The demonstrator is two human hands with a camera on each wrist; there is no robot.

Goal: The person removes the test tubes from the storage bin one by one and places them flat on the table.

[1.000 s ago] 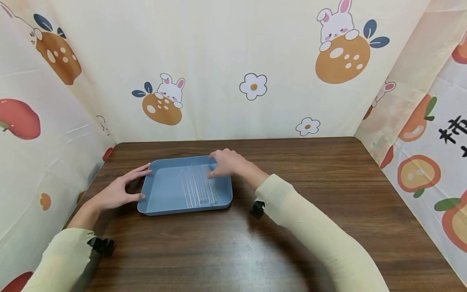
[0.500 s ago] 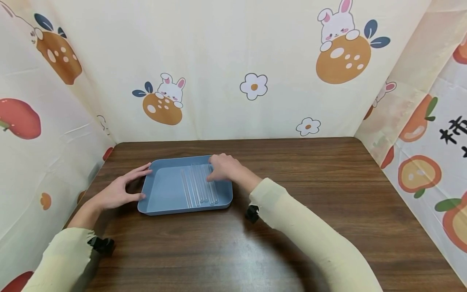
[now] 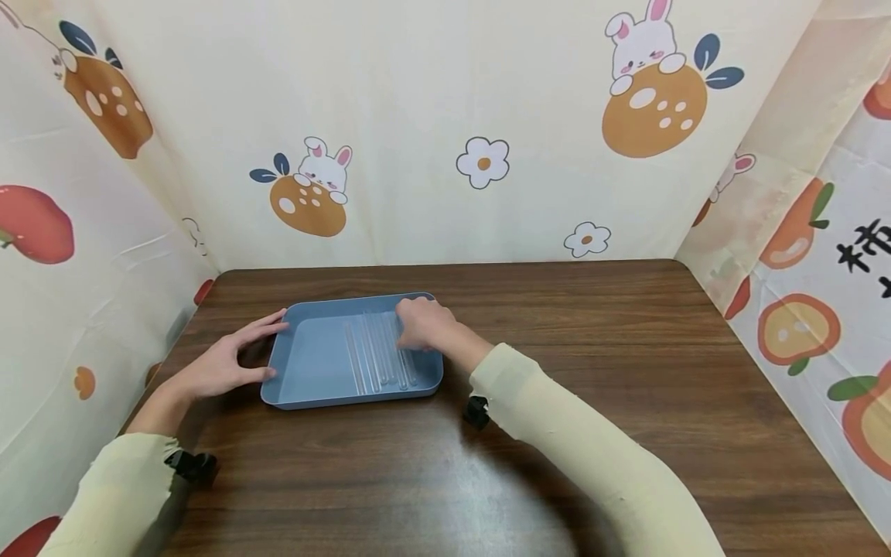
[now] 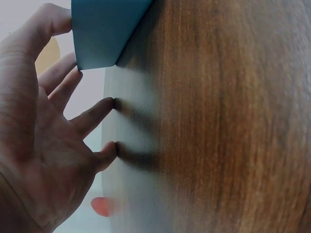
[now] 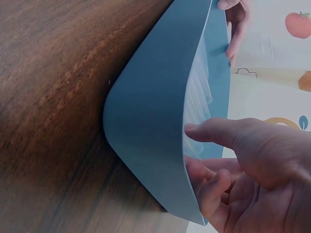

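Here, one tray (image 3: 313, 357), at least five tubes (image 3: 377, 356), left hand (image 3: 221, 363) spread, right hand (image 3: 425, 323), hold unclear.

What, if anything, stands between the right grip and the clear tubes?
Nothing visible. The right grip reaches over the rim of the blue tray, at the right side of the clear tubes. The tray wall partly hides the grip in the right wrist view, so contact can't be confirmed.
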